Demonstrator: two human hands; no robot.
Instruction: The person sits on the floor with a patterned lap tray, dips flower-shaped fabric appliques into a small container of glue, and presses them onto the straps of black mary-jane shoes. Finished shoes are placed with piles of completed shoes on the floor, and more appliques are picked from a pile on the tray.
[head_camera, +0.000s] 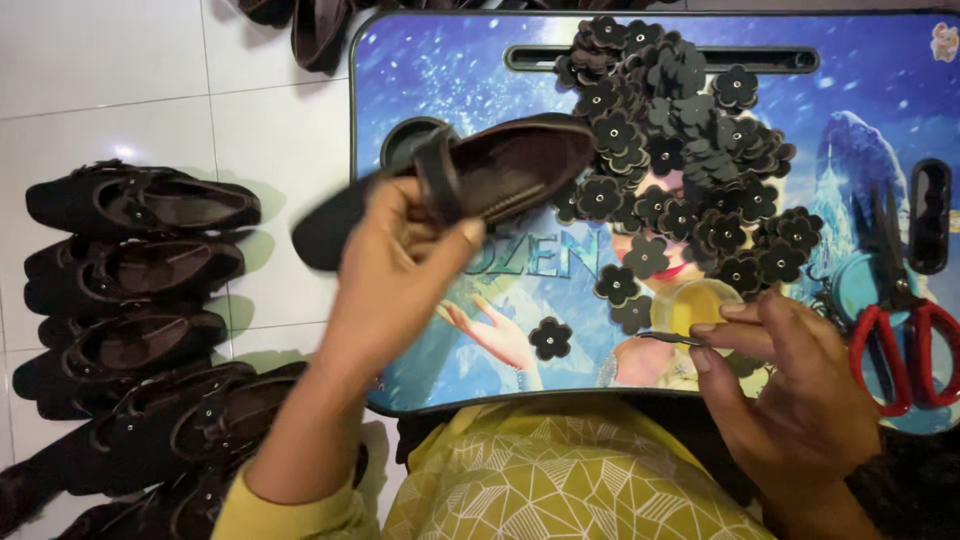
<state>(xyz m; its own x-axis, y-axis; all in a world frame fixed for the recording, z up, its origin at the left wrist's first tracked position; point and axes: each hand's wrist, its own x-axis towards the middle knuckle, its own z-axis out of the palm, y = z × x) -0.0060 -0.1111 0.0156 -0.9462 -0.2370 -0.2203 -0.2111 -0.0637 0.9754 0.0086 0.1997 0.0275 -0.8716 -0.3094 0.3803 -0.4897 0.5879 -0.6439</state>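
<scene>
With the dark brown suede flat shoe (500, 165) clamped in the left hand (405, 265) above the counter (440, 70) & a thin metal needle (672, 339) pinched in the right hand (790, 375), fingers could be pricked or the black fabric flowers (690, 150) knocked off if the shoe is swung.

This looks like a home used for piecework on shoes, done sitting on the floor. A white tiled floor (130, 60) carries a row of finished dark brown shoes (140, 205) on the left. A child's lap table with a blue cartoon print (450, 60) serves as the bench, heaped at its far side with dark fabric flower trims (690, 150). Red-handled scissors (905, 340) lie at its right edge.
</scene>
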